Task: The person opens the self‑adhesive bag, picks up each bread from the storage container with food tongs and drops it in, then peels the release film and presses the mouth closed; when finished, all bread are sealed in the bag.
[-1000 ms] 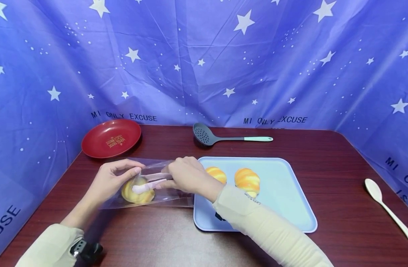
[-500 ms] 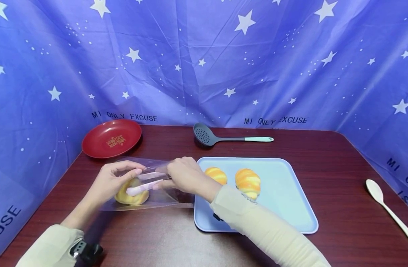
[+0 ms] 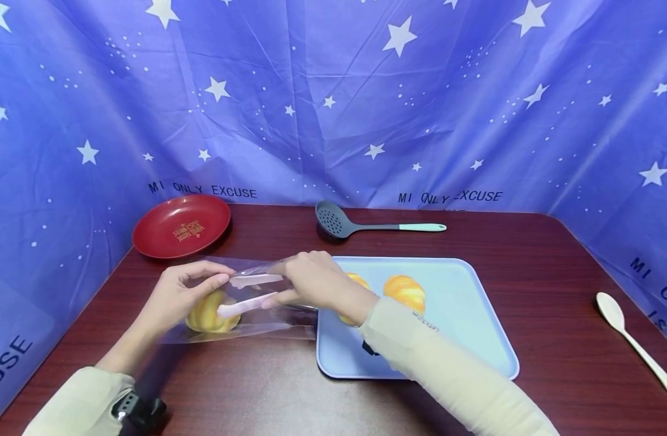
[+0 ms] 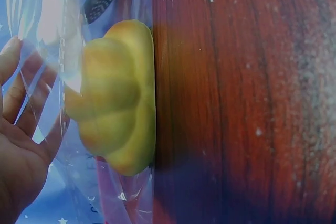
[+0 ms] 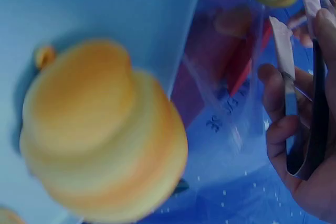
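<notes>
My left hand [image 3: 182, 293] pinches the upper edge of a clear plastic bag [image 3: 281, 332] between thumb and fingers. Inside the bag lies a yellow ridged bread roll [image 3: 203, 316], seen close up through the film in the left wrist view. My right hand [image 3: 321, 280] grips metal tongs [image 5: 291, 103] with pale pinkish tips. Those tips reach into the bag's mouth, their arms spread apart, the lower tip overlapping the roll's right side in the head view. The bag's mouth faces right, toward the blue tray [image 3: 464, 345].
Two orange-striped bread rolls sit on the tray, one roll [image 3: 404, 292] plain to see, the other partly behind my right wrist. A red plate [image 3: 182, 225] stands back left, a slotted ladle [image 3: 335, 219] at the back. A cream spoon [image 3: 611, 310] lies far right on the wooden table [image 3: 229, 387].
The bagged roll has shifted slightly left, deeper into the bag. The tongs' arms have spread wider apart, and my right hand has drawn back a little to the right. My left hand stays put.
</notes>
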`<state>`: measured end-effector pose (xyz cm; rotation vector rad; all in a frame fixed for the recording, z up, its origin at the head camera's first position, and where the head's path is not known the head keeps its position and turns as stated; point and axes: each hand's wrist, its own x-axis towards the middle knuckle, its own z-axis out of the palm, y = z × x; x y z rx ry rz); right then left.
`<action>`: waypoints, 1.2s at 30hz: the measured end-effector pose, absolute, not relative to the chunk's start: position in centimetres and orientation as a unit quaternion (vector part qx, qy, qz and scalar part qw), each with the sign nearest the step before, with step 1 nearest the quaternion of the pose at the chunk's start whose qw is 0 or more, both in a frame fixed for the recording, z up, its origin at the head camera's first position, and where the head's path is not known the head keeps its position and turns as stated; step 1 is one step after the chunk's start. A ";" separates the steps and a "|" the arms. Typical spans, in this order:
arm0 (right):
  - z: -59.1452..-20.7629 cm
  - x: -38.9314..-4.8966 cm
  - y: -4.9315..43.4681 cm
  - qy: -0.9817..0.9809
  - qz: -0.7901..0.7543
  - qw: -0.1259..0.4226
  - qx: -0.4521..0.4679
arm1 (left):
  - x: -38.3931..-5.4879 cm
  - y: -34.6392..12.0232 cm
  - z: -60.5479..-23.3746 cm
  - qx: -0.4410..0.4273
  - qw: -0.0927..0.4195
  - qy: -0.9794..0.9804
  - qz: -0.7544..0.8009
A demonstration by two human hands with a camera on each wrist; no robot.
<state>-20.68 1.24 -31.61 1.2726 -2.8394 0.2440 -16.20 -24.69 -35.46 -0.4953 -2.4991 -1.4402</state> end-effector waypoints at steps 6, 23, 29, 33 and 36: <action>-30.3 -20.9 3.8 -0.907 0.095 -0.011 0.409 | -16.4 -24.9 -35.6 -0.168 0.098 -0.854 -0.482; -27.9 -20.1 11.1 -0.907 0.126 0.017 0.402 | -16.3 -24.7 -35.6 -0.165 0.094 -0.860 -0.473; -27.1 -19.3 14.4 -0.914 0.148 0.034 0.375 | -16.6 -24.7 -35.6 -0.171 0.097 -0.867 -0.458; -27.1 -19.1 16.4 -0.921 0.153 0.045 0.355 | -16.5 -24.6 -35.5 -0.172 0.096 -0.865 -0.461; -27.1 -18.9 17.8 -0.928 0.153 0.052 0.336 | -16.4 -24.6 -35.4 -0.170 0.094 -0.864 -0.465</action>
